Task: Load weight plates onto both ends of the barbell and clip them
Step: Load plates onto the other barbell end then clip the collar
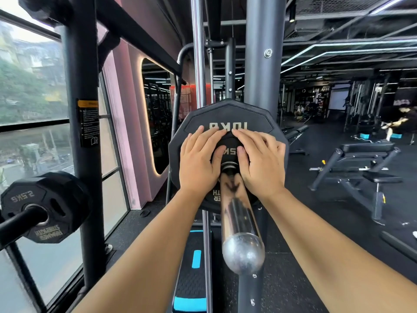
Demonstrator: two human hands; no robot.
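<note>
The chrome barbell sleeve (237, 213) points straight at me, its rounded end near the bottom centre. On it sits a big black 10 kg plate (228, 114) with a smaller black plate (229, 147) in front. My left hand (198, 159) and my right hand (259, 159) both press flat on the small plate, one on each side of the sleeve, fingers straight and fingertips almost meeting at the top. No clip is visible on the sleeve.
A 2.5 kg plate (42, 206) hangs on a storage peg at the left, by a dark rack upright (83, 132) and a window. Grey uprights rise behind the barbell. A weight bench (361, 168) stands at the right, with a step platform (194, 267) on the floor below.
</note>
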